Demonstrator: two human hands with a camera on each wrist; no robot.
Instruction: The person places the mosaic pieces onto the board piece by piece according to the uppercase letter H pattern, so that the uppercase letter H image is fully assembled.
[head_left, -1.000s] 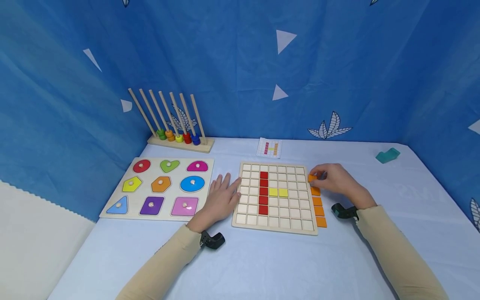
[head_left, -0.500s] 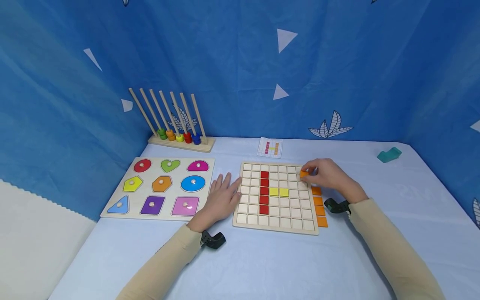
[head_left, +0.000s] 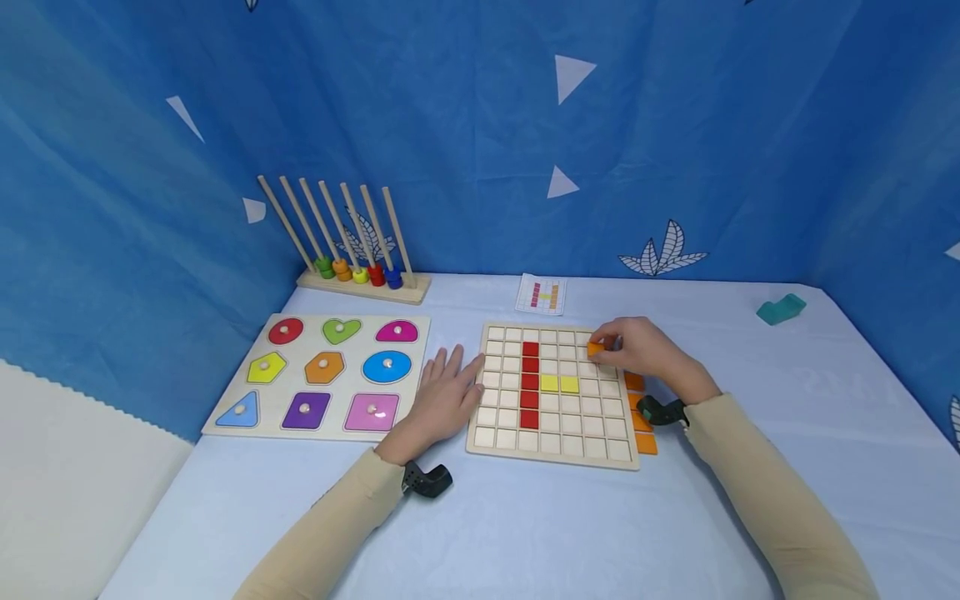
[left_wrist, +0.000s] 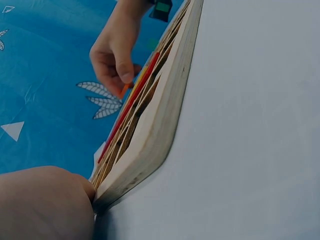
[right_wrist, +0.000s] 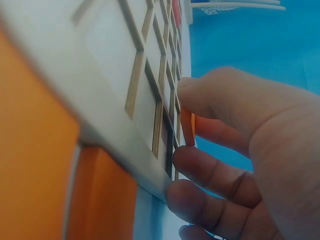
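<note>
Right hand (head_left: pixel 641 344) up at the far right part of the grid board (head_left: pixel 551 461); thumb and finger pinch one orange tile (head_left: pixel 595 348). Right wrist view has the tile nearly edge-on, tilted over the cells beneath the grip; cannot tell whether it touches the board. Left of the grip: five red tiles (head_left: pixel 529 381) seated in a column. Between that column and the grip, a little nearer the person, two yellow tiles (head_left: pixel 550 382) side by side, also seated. Beyond the grip and to its left, a small card (head_left: pixel 541 295) printed with a red column, a yellow bar and an orange column; squares too small to count surely. Against the card, red and yellow look done; orange side judged only at its start, no orange seated that I can see. Nearer the person than the grip, along the board's right edge: spare orange tiles (head_left: pixel 642 421), four showing, partly behind the wrist camera (head_left: pixel 660 411). These look like what is left. Left hand (head_left: pixel 441 402), well left of the grip: fingers spread, holding nothing, touching the board's left edge, perhaps steadying it.
</note>
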